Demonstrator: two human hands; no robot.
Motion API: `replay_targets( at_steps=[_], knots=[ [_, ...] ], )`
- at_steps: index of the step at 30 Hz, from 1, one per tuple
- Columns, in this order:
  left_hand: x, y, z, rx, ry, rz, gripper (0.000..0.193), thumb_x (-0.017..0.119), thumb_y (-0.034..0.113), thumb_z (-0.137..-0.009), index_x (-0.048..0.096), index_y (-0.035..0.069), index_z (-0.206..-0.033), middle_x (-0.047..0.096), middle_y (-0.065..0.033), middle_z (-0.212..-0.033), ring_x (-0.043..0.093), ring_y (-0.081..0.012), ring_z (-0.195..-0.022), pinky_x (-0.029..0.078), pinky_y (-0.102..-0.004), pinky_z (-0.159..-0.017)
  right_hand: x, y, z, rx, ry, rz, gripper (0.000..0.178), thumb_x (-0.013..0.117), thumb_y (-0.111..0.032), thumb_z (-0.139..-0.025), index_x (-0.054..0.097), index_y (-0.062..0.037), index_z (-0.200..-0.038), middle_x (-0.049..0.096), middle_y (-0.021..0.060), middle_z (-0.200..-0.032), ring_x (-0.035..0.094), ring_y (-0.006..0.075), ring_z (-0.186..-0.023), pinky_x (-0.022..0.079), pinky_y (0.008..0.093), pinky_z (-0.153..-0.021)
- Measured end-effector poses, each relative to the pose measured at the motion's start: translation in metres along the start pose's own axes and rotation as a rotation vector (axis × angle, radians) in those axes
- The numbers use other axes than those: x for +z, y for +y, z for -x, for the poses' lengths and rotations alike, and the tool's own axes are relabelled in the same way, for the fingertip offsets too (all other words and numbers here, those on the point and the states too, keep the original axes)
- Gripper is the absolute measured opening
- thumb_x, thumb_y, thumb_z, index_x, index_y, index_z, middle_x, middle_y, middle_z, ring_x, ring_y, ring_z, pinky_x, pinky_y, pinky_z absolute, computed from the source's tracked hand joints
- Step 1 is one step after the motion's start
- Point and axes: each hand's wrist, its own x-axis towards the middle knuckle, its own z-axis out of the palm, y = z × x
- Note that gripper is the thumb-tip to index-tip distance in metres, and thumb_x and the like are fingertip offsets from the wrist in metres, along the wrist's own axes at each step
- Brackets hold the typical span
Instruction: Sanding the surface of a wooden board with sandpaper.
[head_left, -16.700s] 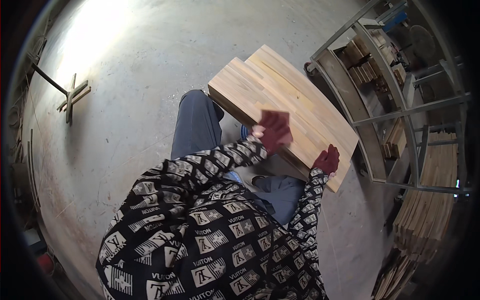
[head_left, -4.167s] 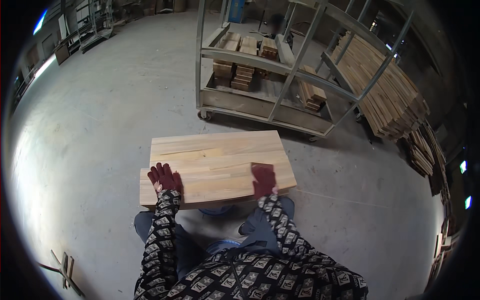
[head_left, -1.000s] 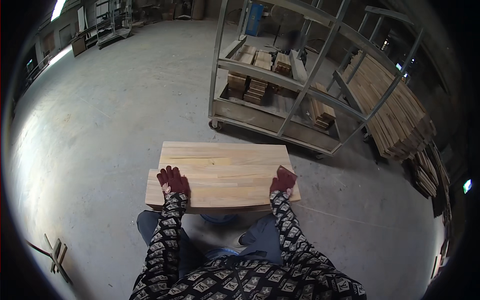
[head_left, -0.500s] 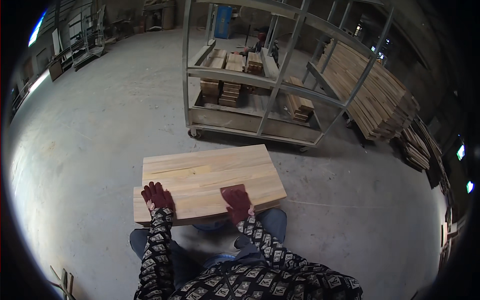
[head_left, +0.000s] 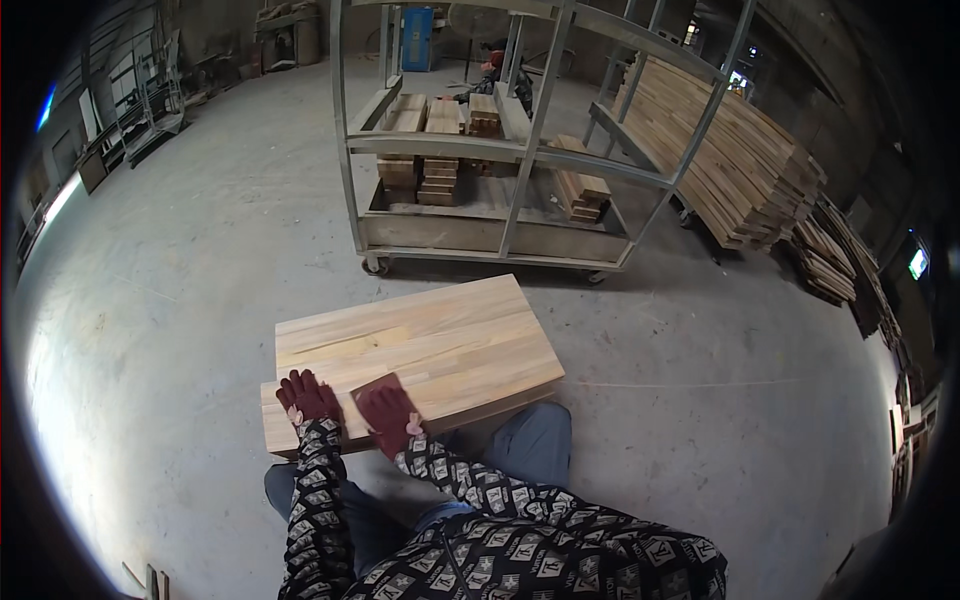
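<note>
A pale wooden panel (head_left: 440,345) made of glued strips lies flat in front of my knees, on top of another wooden piece whose edge shows at the near side. My left hand (head_left: 310,397), in a dark red knitted glove, rests on the near left corner with its fingers spread. Close beside it, my gloved right hand (head_left: 390,412) presses a reddish-brown piece of sandpaper (head_left: 374,385) flat against the near edge of the panel. Its fingers cover most of the sheet. What supports the stack is hidden.
Beyond the panel stands a wheeled metal rack (head_left: 440,243) holding short wood stacks (head_left: 440,180). Long boards (head_left: 700,150) are piled at the far right. Another person (head_left: 495,75) is partly visible behind the rack. Several thin sticks (head_left: 150,582) are at the lower left.
My right hand has slid left along the panel with the sandpaper, closer to my left hand. The left hand stays on its corner. The whole view has shifted slightly.
</note>
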Motion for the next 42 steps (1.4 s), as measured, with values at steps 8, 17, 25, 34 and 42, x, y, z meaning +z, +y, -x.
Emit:
replay_targets(
  at_steps=[8, 17, 25, 34, 42],
  knots=[
    [-0.005, 0.006, 0.0, 0.062, 0.086, -0.015, 0.037, 0.062, 0.022, -0.08, 0.058, -0.001, -0.109, 0.056, -0.0214, -0.117, 0.048, -0.0394, -0.11, 0.037, -0.0529, -0.096, -0.022, 0.081, 0.047, 0.042, 0.067, 0.015, 0.083, 0.07, -0.017, -0.076, 0.039, -0.0091, -0.153, 0.04, 0.0136, -0.158, 0.037, 0.0324, -0.146, 0.033, 0.047, -0.117],
    [-0.009, 0.004, 0.001, 0.059, 0.108, -0.012, 0.029, 0.062, 0.019, -0.08, 0.057, 0.001, -0.102, 0.054, -0.0187, -0.109, 0.048, -0.0364, -0.106, 0.037, -0.0506, -0.093, -0.077, 0.15, 0.046, 0.472, 0.128, 0.401, 0.058, 0.071, -0.024, -0.075, 0.055, -0.0045, -0.128, 0.055, 0.0168, -0.114, 0.051, 0.0375, -0.11, 0.04, 0.0515, -0.097],
    [0.002, 0.001, 0.002, 0.063, 0.066, -0.008, 0.03, 0.063, 0.023, -0.08, 0.059, 0.004, -0.102, 0.056, -0.0164, -0.11, 0.05, -0.0357, -0.108, 0.038, -0.0497, -0.094, -0.027, -0.022, -0.004, -0.151, -0.077, -0.026, 0.069, 0.074, -0.027, -0.073, 0.054, -0.0034, -0.135, 0.056, 0.0148, -0.123, 0.051, 0.0339, -0.12, 0.038, 0.0503, -0.107],
    [-0.013, 0.009, -0.004, 0.069, 0.095, 0.016, 0.028, 0.063, 0.02, -0.082, 0.059, 0.003, -0.103, 0.057, -0.0157, -0.112, 0.05, -0.0349, -0.107, 0.039, -0.0488, -0.094, -0.087, 0.202, 0.093, 0.308, 0.186, 0.201, 0.054, 0.066, -0.013, -0.082, 0.062, -0.0096, -0.136, 0.061, 0.0153, -0.138, 0.05, 0.0397, -0.131, 0.037, 0.05, -0.113],
    [-0.011, 0.004, 0.0, 0.034, 0.13, 0.047, 0.025, 0.062, 0.02, -0.08, 0.056, 0.005, -0.1, 0.055, -0.0152, -0.107, 0.05, -0.0352, -0.104, 0.039, -0.05, -0.093, -0.013, 0.117, 0.053, 0.279, 0.102, 0.193, 0.06, 0.066, -0.03, -0.083, 0.057, -0.0038, -0.136, 0.053, 0.0225, -0.14, 0.041, 0.0432, -0.136, 0.026, 0.057, -0.117]
  ],
)
